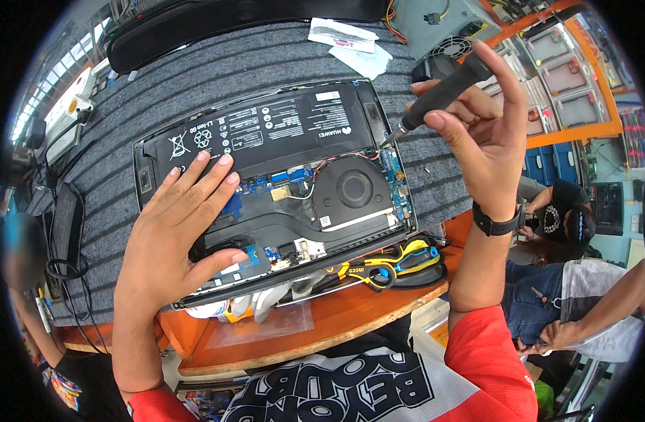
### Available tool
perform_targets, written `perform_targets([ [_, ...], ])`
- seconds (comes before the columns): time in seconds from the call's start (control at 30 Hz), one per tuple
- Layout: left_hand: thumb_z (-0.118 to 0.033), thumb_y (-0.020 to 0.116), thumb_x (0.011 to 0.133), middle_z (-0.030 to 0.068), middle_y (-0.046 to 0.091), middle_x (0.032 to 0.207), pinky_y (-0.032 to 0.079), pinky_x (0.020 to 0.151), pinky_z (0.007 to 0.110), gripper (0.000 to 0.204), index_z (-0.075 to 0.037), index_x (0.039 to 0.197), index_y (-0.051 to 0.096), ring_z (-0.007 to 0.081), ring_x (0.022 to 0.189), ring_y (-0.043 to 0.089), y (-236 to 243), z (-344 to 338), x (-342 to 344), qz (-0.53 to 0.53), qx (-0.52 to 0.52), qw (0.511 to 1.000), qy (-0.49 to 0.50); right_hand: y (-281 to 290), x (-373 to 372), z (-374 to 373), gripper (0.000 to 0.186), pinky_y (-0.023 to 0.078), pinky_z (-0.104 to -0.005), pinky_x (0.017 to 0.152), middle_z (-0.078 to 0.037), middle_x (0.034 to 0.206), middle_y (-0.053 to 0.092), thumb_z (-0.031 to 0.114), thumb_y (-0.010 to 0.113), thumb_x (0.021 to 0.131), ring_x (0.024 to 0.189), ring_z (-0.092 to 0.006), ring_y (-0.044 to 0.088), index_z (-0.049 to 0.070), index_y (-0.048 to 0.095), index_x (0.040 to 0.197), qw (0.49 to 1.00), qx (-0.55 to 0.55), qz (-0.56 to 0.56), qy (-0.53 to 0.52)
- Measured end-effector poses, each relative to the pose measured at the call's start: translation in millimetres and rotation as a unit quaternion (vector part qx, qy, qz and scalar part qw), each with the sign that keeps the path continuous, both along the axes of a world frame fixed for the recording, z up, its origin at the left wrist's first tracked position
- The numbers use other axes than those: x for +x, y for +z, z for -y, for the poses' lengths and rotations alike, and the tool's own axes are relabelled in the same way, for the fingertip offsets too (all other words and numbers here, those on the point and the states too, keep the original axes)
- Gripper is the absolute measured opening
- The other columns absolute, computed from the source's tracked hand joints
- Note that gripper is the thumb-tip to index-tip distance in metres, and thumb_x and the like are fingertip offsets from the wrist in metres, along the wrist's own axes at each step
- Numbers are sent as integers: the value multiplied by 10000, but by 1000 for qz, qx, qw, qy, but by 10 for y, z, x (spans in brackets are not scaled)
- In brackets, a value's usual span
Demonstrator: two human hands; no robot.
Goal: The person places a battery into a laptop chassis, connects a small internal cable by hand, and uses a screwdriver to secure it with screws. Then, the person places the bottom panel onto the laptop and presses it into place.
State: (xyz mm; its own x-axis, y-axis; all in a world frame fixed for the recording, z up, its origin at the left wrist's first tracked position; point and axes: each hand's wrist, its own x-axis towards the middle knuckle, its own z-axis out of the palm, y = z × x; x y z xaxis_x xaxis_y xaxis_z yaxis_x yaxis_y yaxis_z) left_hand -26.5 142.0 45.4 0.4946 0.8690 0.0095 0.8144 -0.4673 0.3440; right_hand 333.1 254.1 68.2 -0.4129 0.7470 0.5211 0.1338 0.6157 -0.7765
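An opened laptop (266, 224) lies on the grey ribbed mat with its inner parts bare. Its long black battery (294, 123) fills the far half, and a round black cooling fan (354, 191) sits at the near right beside a blue circuit board (394, 184). My left hand (178, 228) rests flat across the laptop's left part with the fingers spread, hiding some of the parts below. In my right hand (485, 144) is a black-handled screwdriver (445, 95), tilted so its tip meets the laptop's right edge, near the battery's corner; whether it sits on a screw I cannot tell.
Yellow-and-black pliers (368, 273) lie by the laptop's near edge on the orange wooden bench (315, 337). White packets (357, 53) lie on the mat (252, 53) beyond the laptop. At far right back stands a grey power supply (435, 28). Other people are at right and left.
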Motion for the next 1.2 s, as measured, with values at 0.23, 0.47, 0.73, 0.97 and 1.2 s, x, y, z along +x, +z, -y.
perform_targets([
  [0.23,-578,724,832,160,476,1592,270,1236,541,875,-50,1503,535,385,1515,379,-6,-11,5,-6,0,1000,3,-72,-47,-16,744,586,-336,967,-219,1272,669,-124,685,917,1167,-245,692,36,336,1554,1000,1,4,22],
  [0.47,-588,724,825,154,481,1590,278,1231,545,872,-60,1496,546,392,1509,387,-10,-14,5,6,1,1000,8,-48,-46,7,791,590,-428,975,-302,1196,688,-119,657,932,1136,-342,711,80,256,1584,999,-4,39,10],
  [0.73,-575,728,830,151,489,1584,284,1228,544,853,-62,1488,554,393,1505,394,-7,-12,-2,11,7,1000,3,-34,-61,43,798,584,-398,973,-294,1231,679,-118,664,926,1128,-308,713,70,254,1584,997,1,66,34],
  [0.97,-583,722,832,159,489,1582,289,1228,535,861,-55,1489,552,391,1504,396,-24,-11,-9,4,12,1000,-1,-27,-137,90,883,580,-326,900,-206,1255,680,-20,817,852,1045,-216,720,59,305,1567,968,158,183,-70],
  [1.2,-523,684,890,204,559,1506,350,1198,499,740,-23,1430,602,387,1425,508,71,-72,-290,45,85,995,17,-91,-153,86,943,569,-300,841,-164,1300,651,-32,841,820,995,-180,704,62,285,1577,976,120,162,-76],
])
